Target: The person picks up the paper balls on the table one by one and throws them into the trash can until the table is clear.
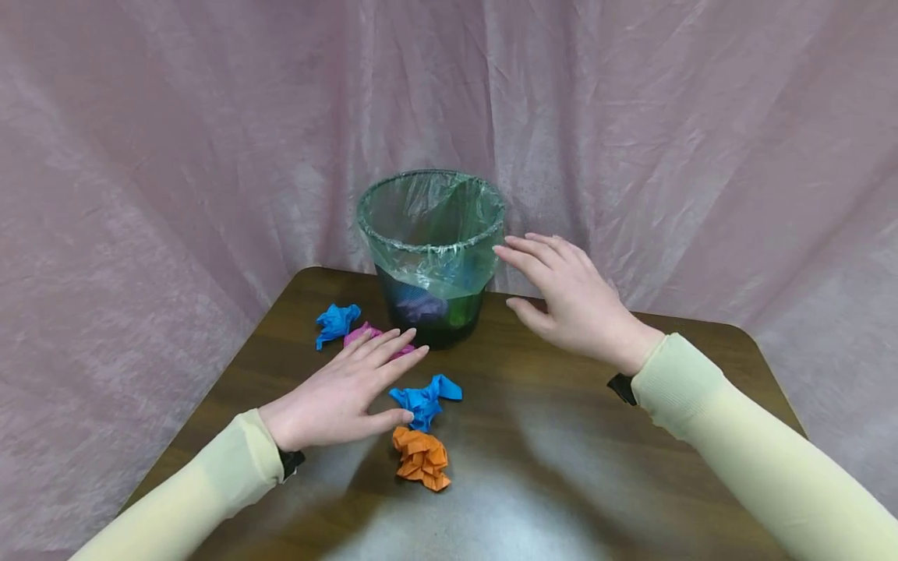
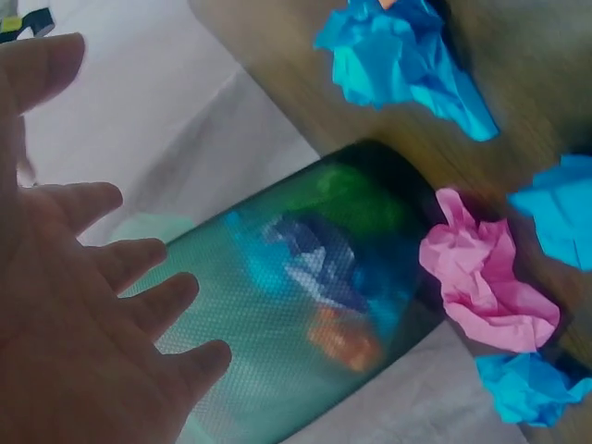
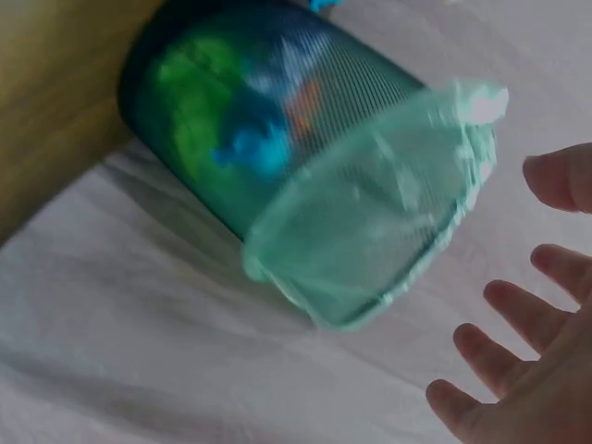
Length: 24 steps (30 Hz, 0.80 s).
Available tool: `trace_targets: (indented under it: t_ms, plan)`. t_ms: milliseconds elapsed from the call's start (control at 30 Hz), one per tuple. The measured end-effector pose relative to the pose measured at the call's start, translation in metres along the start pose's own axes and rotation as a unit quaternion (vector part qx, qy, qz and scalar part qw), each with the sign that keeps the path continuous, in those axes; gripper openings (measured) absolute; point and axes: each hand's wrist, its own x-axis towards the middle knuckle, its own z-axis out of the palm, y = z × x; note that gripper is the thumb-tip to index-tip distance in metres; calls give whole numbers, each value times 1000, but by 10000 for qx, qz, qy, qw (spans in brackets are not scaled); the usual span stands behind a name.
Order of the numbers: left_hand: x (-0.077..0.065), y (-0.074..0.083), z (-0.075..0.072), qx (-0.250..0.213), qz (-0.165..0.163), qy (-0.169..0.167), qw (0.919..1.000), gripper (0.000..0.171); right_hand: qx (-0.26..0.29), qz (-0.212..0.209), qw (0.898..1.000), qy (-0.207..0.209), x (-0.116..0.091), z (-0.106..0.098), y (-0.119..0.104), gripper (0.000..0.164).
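Palm down over the table's left part, my left hand has its fingers spread and holds nothing. Beside its thumb in the head view is a crumpled blue paper, with a crumpled orange paper just nearer me. A crumpled pink paper is partly covered by the left fingertips, and another blue paper lies farther left. In the left wrist view a further blue paper sits near the pink one. My right hand, fingers extended and holding nothing, is raised beside the bin's right rim.
A dark mesh wastebasket stands upright at the table's back edge, lined with a translucent green bag folded over its rim. Several coloured crumpled papers show through its mesh. Pink curtains hang behind the brown wooden table.
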Motion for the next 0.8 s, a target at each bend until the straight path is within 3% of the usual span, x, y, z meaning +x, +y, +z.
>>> trace_targets:
  t_ms: [267,433,633,800]
  plan:
    - [-2,12,11,-114,42,-100,9999,81,-13,151,9986,-513,-43,26,-14,73]
    - [-8,9,20,-212,-113,-112,9996,81,123,334,9960,-821,-64,48,-27,76]
    - [-18,-16,25,-268,-477,92,9985,81,448,419,9922,-1082,-79,79,-44,75]
    - [-26,-47,20,-347,-1095,24,9934,81,721,391,9888,-1247,-81,101,-58,73]
